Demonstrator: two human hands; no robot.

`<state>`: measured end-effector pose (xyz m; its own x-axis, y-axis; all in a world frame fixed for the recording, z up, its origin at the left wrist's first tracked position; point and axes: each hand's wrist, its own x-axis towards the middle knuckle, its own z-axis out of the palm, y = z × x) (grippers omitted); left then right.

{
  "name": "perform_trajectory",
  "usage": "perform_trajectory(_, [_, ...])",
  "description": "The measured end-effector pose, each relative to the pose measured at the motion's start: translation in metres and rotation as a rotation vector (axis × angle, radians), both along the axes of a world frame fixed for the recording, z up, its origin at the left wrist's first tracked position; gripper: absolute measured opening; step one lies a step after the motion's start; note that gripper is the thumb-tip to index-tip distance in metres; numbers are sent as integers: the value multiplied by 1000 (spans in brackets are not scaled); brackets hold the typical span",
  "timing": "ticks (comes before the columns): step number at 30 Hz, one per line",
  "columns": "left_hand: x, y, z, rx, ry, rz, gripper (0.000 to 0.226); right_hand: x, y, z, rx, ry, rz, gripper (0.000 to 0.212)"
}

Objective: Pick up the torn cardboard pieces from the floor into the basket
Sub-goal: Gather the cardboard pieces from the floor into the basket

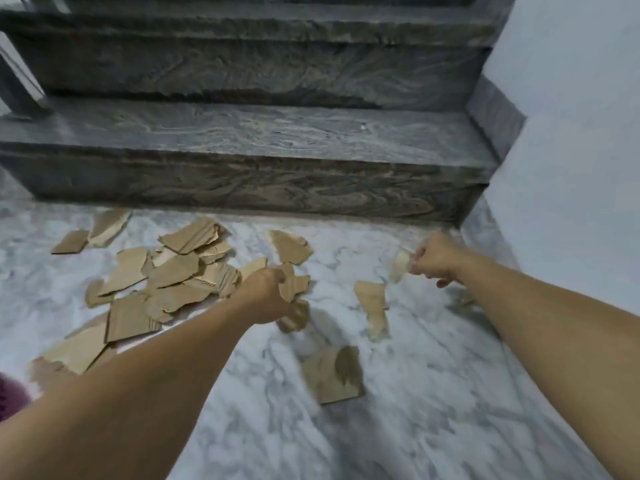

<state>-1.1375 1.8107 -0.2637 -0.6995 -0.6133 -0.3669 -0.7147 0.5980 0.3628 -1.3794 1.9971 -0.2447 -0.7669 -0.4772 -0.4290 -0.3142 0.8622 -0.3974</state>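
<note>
Lower left edge of frame: a dark purple-maroon object point(10, 393), only a sliver in view, too cropped to identify; I cannot tell whether it is a container. Left and centre-left: main scatter of torn cardboard pieces point(166, 282) overlapping flat on the white marble floor point(433, 427), with two outliers point(93, 233) in the upper left near the foot of the dark stone step point(242, 188). No readable print or label on any piece. Centre: my left hand point(266, 292), fingers curled, gripping a brown cardboard piece point(292, 284) that hangs below the fist. Just below and right of it: loose pieces on the floor, one large point(332, 374) at lower centre, one narrow point(374, 308) between my hands. Right of centre: my right hand point(438, 259), fingers curled, pinching a pale, blurred scrap point(400, 266) lifted off the floor. Far right: pale wall point(571, 133).
</note>
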Motion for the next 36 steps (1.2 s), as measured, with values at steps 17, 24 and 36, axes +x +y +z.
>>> perform_trajectory(17, [-30,-28,-81,-183,-135,-94,75,-19,-41,-107,-22,290,60,25])
perform_trajectory(24, [-20,-23,-89,-229,-67,-128,53,49,-40,-97,-196,72,72,29])
perform_trajectory(36, [30,-4,-82,-207,146,127,64,104,-8,-88,1,-38,299,109])
